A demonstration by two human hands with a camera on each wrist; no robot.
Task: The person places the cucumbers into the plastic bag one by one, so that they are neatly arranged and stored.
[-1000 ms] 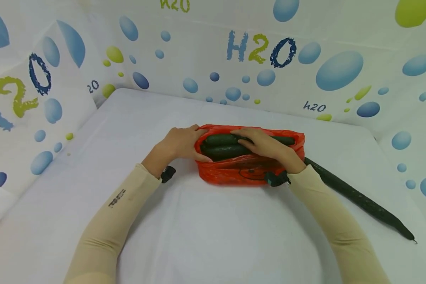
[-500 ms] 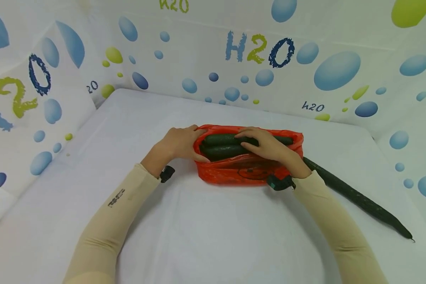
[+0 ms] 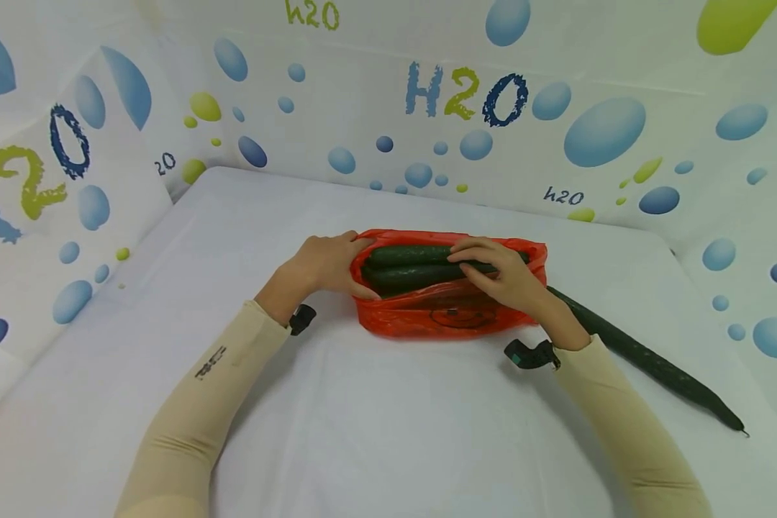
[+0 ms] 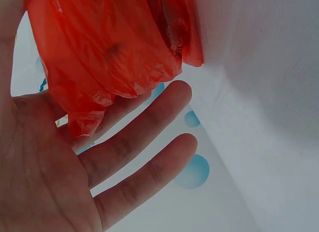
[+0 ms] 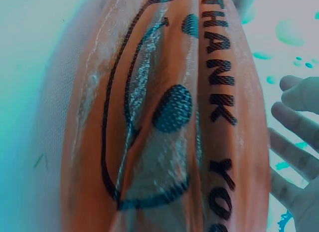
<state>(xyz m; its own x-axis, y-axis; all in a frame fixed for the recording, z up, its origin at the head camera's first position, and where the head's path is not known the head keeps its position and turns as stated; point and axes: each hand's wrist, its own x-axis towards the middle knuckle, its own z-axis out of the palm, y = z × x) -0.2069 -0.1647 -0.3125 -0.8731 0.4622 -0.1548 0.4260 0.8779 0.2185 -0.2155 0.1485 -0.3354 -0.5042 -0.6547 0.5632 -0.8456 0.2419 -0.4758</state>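
A red plastic bag point(image 3: 401, 324) lies mid-table with its mouth upward, printed with a smiley and THANK YOU. Two long green cucumbers point(image 3: 404, 277) lie side by side inside it. My left hand point(image 3: 326, 262) spans the bag's left end, thumb at the front rim and fingers behind; the left wrist view shows its fingers point(image 4: 144, 117) straight and spread. Over the bag's right half, my right hand point(image 3: 508, 277) has loosely bent fingers at the cucumbers; whether they touch is unclear. The right wrist view shows the bag's printed front and the right fingers point(image 5: 299, 157) spread.
A third long cucumber point(image 3: 660, 370) lies slanting on the white table point(image 3: 388, 432), right of the bag. My right forearm passes close to it and partly covers it. A white printed curtain point(image 3: 337, 108) stands behind the table and along its sides.
My right hand has slid right and slightly toward me along the cucumbers, baring more of their length. My left hand stays at the bag's left end.
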